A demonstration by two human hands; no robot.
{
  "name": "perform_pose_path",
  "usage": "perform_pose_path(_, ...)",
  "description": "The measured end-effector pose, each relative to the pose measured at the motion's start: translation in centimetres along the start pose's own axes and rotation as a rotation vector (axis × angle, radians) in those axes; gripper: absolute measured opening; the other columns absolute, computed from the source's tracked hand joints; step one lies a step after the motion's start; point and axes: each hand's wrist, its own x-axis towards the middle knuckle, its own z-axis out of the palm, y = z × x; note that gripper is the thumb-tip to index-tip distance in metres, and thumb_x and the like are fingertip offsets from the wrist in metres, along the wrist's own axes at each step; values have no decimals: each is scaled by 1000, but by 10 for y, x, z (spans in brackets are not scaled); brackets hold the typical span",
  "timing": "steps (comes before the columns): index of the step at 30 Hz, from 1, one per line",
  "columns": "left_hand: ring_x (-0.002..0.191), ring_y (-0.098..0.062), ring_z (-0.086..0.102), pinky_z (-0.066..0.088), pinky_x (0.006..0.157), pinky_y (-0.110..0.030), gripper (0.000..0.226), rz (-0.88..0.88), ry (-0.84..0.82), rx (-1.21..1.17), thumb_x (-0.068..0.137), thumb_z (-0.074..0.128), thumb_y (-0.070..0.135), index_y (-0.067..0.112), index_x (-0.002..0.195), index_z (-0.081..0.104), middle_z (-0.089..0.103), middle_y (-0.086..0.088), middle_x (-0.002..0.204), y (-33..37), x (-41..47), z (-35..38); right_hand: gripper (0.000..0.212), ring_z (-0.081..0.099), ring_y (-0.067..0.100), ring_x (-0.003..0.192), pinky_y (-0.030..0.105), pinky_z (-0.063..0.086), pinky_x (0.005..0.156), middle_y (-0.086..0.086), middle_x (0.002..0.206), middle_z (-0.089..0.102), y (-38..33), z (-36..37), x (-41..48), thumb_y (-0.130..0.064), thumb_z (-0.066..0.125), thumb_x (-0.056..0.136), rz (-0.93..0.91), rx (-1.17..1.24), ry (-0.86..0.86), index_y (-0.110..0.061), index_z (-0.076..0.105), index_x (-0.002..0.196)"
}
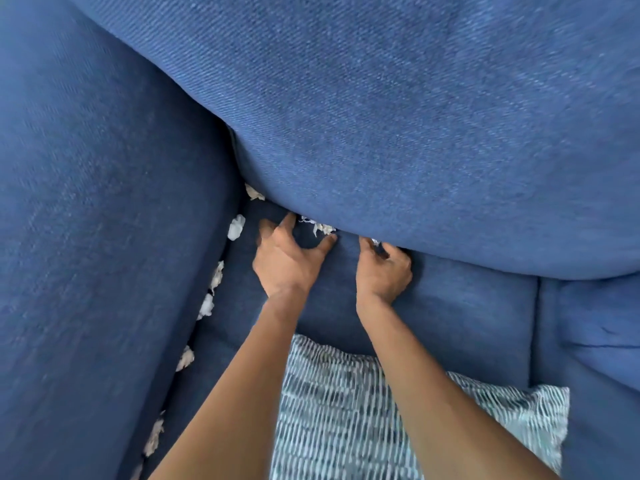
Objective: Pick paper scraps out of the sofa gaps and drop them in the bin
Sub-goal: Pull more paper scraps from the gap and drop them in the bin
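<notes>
White paper scraps point(318, 226) poke out of the gap between the blue sofa's back cushion point(415, 150) and the seat cushion point(450, 306). My left hand point(287, 261) rests on the seat just below them, fingers spread, thumb and forefinger on either side of the scraps and holding nothing. My right hand point(382, 271) is curled at the same gap a little to the right, thumb and fingers pinched on a small white scrap point(375, 241). No bin is in view.
Several more crumpled scraps line the gap along the left armrest point(86, 237), such as one scrap point(236, 227) near the corner and another point(206, 304) lower down. A striped white-and-grey pillow point(346, 410) lies on the seat under my forearms.
</notes>
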Motion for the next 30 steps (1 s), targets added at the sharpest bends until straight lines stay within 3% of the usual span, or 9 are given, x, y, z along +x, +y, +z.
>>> perform_pose_path(3,99,-20,57,51,72,-33,54,-48,47,-26,63,74,71,28,95,70,51,2,102,10,-2,9,21,58,21,64,32,48,69,-2,58,62,4,-11,3,-20,70,79,54,113,-97,-9,64,63)
perform_pose_path(6,96,-23,57,52,75,-37,39,-107,93,-68,69,75,59,22,82,70,53,0,100,17,-1,17,18,56,14,60,23,48,64,-7,60,58,8,-25,9,-20,62,80,99,147,-165,-11,59,65)
perform_pose_path(9,92,-24,61,51,74,-35,22,-84,96,-118,79,70,45,23,80,73,57,0,98,17,0,16,15,56,5,50,9,44,52,-2,65,61,5,-35,12,-18,60,84,131,183,-238,-10,60,71)
perform_pose_path(14,87,-20,67,43,67,-26,25,-84,27,-202,82,72,45,22,89,75,70,5,95,8,-11,-5,11,62,7,58,19,45,62,-1,73,66,-7,-55,9,-18,63,88,145,54,-443,-14,65,78)
perform_pose_path(18,76,-22,66,46,65,-25,21,-108,-28,-218,78,75,38,18,83,74,71,2,79,-9,-51,-59,7,66,7,59,16,44,55,0,77,72,-26,-88,-15,-18,62,92,134,-108,-643,-18,67,86)
perform_pose_path(23,68,-17,64,39,59,-22,12,-184,2,-175,73,73,29,17,73,72,70,5,70,-40,-136,-179,7,63,5,49,11,45,43,3,73,70,-71,-141,-80,-15,62,94,-123,-301,-792,-14,69,94)
perform_pose_path(30,69,-28,65,53,63,-32,16,-517,151,-208,73,69,26,9,74,70,71,-7,70,-111,-342,-300,20,64,8,43,29,55,46,3,56,64,-87,-232,-208,-19,63,96,-544,-638,-1112,-3,66,83)
